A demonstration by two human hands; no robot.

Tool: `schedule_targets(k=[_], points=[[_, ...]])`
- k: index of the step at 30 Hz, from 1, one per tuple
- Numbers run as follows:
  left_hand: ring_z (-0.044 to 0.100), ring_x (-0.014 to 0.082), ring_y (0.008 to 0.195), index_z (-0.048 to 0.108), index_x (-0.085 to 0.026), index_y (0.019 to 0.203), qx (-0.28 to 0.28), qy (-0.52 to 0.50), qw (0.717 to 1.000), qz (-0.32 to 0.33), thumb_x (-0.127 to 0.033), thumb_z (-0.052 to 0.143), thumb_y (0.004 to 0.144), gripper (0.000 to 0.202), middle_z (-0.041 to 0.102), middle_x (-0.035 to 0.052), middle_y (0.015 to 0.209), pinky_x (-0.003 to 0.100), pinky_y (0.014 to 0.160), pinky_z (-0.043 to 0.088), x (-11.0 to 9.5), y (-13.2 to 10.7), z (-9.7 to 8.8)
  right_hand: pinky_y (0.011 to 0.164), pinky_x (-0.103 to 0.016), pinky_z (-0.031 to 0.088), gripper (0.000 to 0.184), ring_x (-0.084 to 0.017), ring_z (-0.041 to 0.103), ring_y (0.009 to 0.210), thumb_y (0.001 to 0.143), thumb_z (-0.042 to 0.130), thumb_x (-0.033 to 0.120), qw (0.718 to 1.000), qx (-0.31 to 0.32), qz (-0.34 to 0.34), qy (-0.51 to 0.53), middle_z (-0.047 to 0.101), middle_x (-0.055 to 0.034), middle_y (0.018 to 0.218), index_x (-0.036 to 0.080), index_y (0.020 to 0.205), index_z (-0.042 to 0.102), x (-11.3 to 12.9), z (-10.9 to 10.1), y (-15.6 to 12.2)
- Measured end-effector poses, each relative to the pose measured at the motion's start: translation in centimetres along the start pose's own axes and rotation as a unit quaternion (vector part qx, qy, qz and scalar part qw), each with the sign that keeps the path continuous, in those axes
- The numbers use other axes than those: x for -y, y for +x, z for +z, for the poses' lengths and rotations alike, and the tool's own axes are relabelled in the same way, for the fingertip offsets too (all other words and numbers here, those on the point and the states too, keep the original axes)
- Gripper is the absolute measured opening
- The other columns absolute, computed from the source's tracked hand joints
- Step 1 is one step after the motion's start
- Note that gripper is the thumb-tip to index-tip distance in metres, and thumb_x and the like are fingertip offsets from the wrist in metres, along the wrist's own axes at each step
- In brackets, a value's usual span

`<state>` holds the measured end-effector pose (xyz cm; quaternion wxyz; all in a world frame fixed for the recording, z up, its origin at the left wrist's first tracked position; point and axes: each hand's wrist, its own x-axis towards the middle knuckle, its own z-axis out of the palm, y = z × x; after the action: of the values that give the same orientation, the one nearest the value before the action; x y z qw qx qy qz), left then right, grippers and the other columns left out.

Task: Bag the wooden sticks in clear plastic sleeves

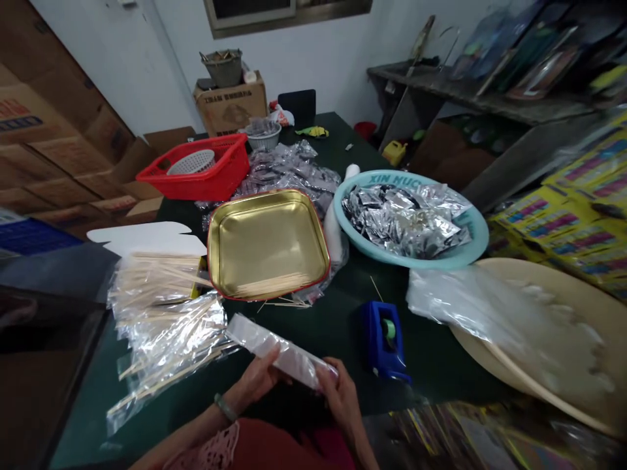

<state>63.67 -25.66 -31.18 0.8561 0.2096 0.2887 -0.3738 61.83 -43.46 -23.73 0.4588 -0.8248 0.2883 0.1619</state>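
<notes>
Both my hands hold a long clear plastic sleeve (279, 352) low over the dark green table (337, 326). My left hand (257, 378) grips its underside near the middle, a green bangle on that wrist. My right hand (337, 391) pinches the sleeve's right end. Just left of the sleeve lies a heap of clear sleeves with thin wooden sticks (161, 313). A square gold tin tray (267, 241) with several sticks in its near edge sits behind my hands. A blue tape dispenser (385, 339) stands to the right of my right hand.
A pale blue basin (470, 248) of silver foil packets sits at the right, a beige round tray (578, 313) with clear bags beside it. A red basket (196, 166), cardboard boxes (230, 104) and a cluttered shelf (470, 91) are behind. Yellow printed sheets (582, 209) lie far right.
</notes>
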Motion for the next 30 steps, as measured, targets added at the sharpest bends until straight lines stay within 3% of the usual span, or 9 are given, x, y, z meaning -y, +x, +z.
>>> schedule_targets(k=[5,12,30], points=[[0.062,0.0169,0.067,0.062,-0.015,0.084,-0.022,-0.031,0.999,0.017,-0.055,0.082,0.062,0.051,0.066,0.0025,0.077,0.03,0.055,0.053,0.6,0.0,0.5,0.039,-0.022,0.035,0.063,-0.012,0.049,0.046,0.07,0.058,0.071,0.999,-0.018,0.018,-0.028,0.056,0.0012,0.054,0.015,0.097,0.064,-0.3,0.0,-0.2],[0.06,0.016,0.061,0.052,-0.015,0.087,-0.046,-0.055,0.997,0.042,-0.058,0.083,0.058,0.06,0.062,0.001,0.072,0.03,0.053,0.052,1.0,0.1,1.1,0.039,-0.024,0.035,0.073,-0.011,0.044,0.041,0.063,0.063,0.072,0.997,-0.006,0.076,-0.022,0.057,0.0017,0.054,0.012,0.103,0.057,0.6,-0.1,-0.5],[0.058,0.0146,0.065,0.056,-0.014,0.09,-0.043,-0.073,0.993,0.081,-0.061,0.081,0.06,0.061,0.061,0.0028,0.077,0.03,0.059,0.047,1.7,-0.4,1.4,0.045,-0.026,0.039,0.072,-0.013,0.049,0.047,0.059,0.069,0.071,0.991,0.041,0.118,-0.041,0.058,0.0031,0.055,0.014,0.101,0.058,1.2,-1.2,-0.3]])
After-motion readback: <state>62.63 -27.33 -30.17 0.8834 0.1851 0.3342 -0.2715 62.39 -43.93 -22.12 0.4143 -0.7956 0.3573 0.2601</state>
